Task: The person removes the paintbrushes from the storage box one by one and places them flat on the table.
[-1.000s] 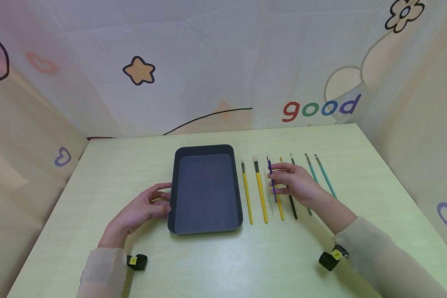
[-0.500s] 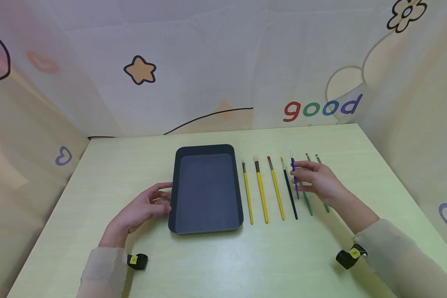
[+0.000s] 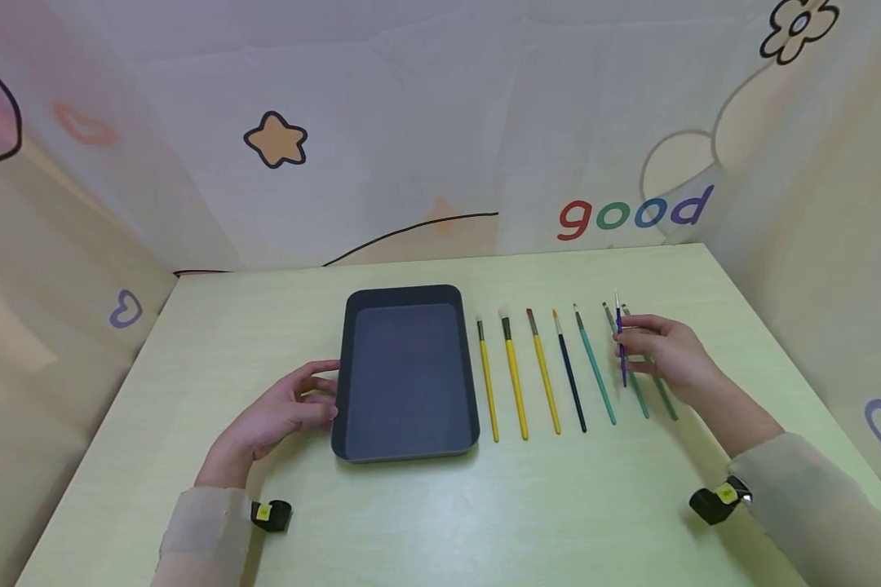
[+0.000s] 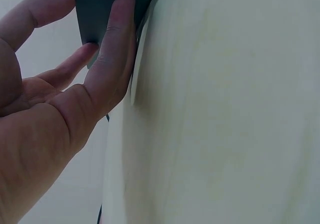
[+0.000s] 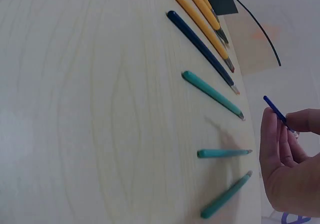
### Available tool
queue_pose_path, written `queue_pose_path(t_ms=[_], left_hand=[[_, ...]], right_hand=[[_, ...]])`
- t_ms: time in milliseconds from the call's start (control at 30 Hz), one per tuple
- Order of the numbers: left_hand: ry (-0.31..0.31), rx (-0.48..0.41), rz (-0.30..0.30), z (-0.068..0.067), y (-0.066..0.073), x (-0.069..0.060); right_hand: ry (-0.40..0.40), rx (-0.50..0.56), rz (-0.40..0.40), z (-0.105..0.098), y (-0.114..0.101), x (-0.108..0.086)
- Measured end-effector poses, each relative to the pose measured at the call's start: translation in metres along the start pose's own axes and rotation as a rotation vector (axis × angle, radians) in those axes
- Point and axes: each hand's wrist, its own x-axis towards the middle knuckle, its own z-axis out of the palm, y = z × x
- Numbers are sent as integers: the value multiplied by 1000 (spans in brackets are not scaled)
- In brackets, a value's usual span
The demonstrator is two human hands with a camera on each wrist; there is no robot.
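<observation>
In the head view my right hand (image 3: pixel 661 350) pinches a thin purple-blue paintbrush (image 3: pixel 622 346) between thumb and fingertips, bristles pointing up and away. It hovers over two teal paintbrushes at the right end of a row, partly covering them; the right wrist view shows the held brush raised above the table. On the other side, my left hand (image 3: pixel 282 412) rests its fingertips against the left wall of a dark grey tray (image 3: pixel 411 375). Up close in the left wrist view, relaxed fingers (image 4: pixel 107 59) touch the tray's outer wall (image 4: pixel 92 14).
Right of the tray several paintbrushes lie side by side: three yellow ones, the middle being a yellow brush (image 3: pixel 515 379), a dark blue brush (image 3: pixel 571 383) and teal ones, including a teal brush (image 3: pixel 596 367). A printed curtain (image 3: pixel 411 122) stands behind the pale wooden table (image 3: pixel 426 522).
My right hand has carried the purple-blue brush rightward along the row, from above the yellow and dark brushes to over the teal ones. The left hand and tray have stayed put.
</observation>
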Motion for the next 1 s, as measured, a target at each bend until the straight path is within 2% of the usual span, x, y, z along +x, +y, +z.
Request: queue_pose_path(t_ms=[200,400,767,1000], left_hand=[[-2,14,1,0,0,1],[-2,11,-2,0,1,2],[1,11,-6,-1,1,1],[3,4,-12,0,1,0]], right_hand=[[7,-15,-11,-27,9,-1],[35,-57,9,-44,16,-1],[70,-144,17,-59,26,2],[97,-231,16,-62,32,3]])
